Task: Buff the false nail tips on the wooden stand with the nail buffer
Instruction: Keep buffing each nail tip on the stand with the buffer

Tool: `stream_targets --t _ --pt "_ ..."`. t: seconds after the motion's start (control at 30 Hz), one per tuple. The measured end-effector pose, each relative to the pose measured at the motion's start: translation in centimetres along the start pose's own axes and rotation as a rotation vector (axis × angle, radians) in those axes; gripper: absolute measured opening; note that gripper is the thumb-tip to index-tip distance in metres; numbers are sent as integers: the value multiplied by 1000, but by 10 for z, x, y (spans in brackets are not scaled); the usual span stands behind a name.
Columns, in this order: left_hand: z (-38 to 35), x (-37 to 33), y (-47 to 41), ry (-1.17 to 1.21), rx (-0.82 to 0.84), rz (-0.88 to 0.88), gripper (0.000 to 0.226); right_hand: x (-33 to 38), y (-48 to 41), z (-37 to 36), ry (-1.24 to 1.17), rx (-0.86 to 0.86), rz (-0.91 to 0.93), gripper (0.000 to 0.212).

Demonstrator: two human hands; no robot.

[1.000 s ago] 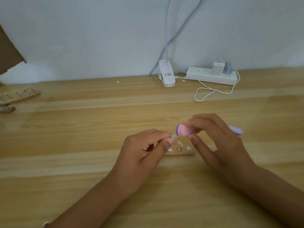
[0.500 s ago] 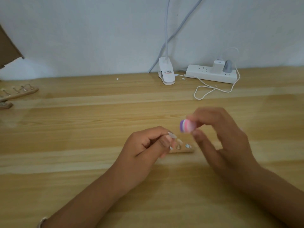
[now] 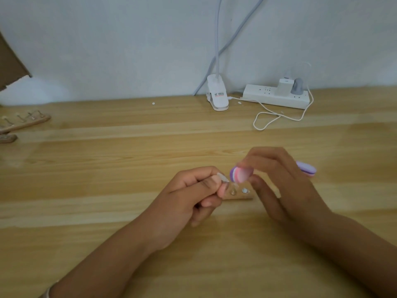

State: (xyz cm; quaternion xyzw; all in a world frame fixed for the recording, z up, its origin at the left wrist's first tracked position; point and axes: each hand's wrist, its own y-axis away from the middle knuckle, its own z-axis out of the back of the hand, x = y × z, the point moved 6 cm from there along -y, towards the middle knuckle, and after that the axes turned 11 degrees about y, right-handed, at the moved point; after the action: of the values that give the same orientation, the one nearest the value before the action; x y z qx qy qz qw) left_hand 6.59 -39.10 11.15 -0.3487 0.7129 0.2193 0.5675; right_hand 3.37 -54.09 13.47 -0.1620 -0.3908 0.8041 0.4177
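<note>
Pinching a false nail tip [image 3: 222, 177] between thumb and curled fingers, the left hand [image 3: 184, 201] sat over the middle of the desk [image 3: 107, 211], nearer its front edge than its back. The right hand [image 3: 285, 186] gripped the nail buffer [image 3: 239, 174] — its striped purple-and-pink end was blurred and just beside the tip; whether they touched I could not tell. Under both hands lay the wooden stand [image 3: 238, 195], two small mounts showing on it. This looked like the buffing stroke itself, so it called for short, light passes along the tip's curve, the pinch firm near the base so the thin plastic would not flex or flick away — and the buffer face flat to it. Along the desk's rear edge stood a clip lamp [image 3: 218, 97] and a power strip [image 3: 277, 96]; spare stands [image 3: 25, 121] lay at the left edge
</note>
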Motion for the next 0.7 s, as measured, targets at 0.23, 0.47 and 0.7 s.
stream_targets --t 0.23,0.47,0.7 --pt "-3 4 0 107 36 64 28 17 7 -6 -78 -6 99 23" --pt "-1 6 0 124 31 91 22 20 5 -4 -95 -11 76 23" --pt "2 7 0 121 23 107 24 1 -1 3 20 -16 -11 26"
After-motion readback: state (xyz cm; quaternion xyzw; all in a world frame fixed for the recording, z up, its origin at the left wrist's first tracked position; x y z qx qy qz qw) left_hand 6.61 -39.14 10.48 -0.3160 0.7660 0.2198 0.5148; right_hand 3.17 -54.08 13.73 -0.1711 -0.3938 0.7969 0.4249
